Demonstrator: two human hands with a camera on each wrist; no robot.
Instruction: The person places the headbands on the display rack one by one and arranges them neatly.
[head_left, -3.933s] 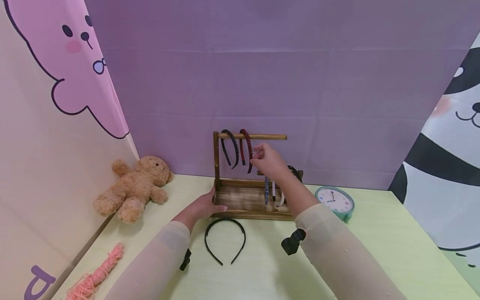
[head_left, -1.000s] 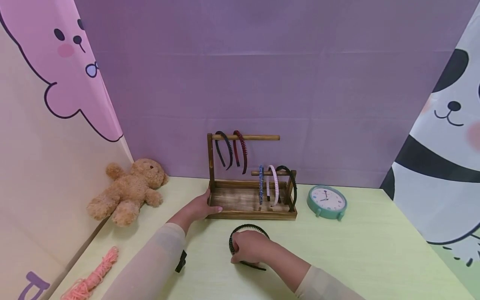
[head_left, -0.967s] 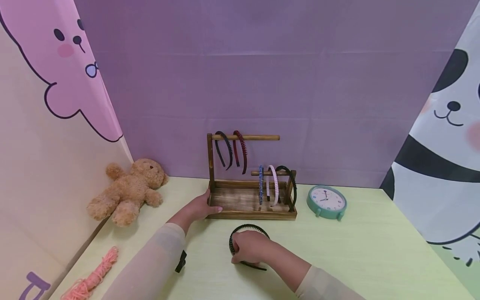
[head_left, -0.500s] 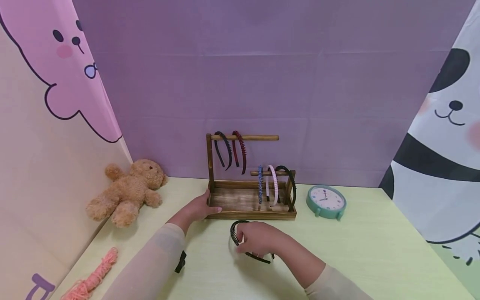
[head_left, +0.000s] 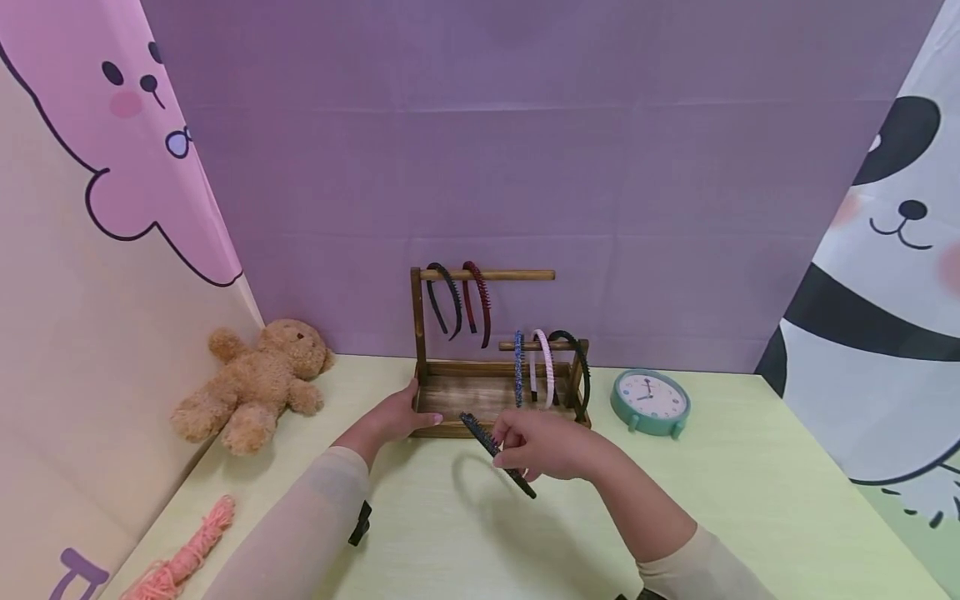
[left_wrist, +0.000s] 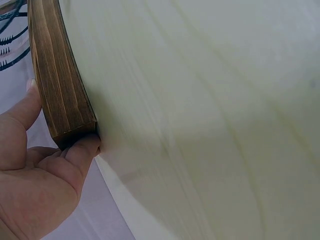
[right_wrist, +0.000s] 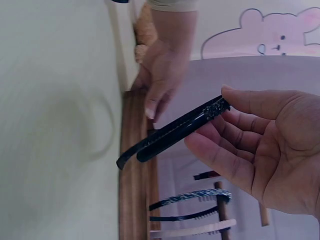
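My right hand pinches a black toothed headband between thumb and fingers, raised above the table in front of the rack. In the right wrist view that headband is tilted, its two ends pointing away from the fingers. My left hand grips the left end of a wooden headband rack, thumb over the front edge. On the upper bar hang a dark headband and a dark red headband. The lower bar carries a blue headband, a pale pink headband and a black headband.
A teal alarm clock lies right of the rack. To the left, a brown teddy bear leans by the wall, with a bundle of pink yarn nearer me. A purple cloth hangs behind the table.
My right hand left the upper bar, took hold of the black headband lying on the table, and has lifted it toward the rack, turning it edge-on. My left hand stays on the rack.
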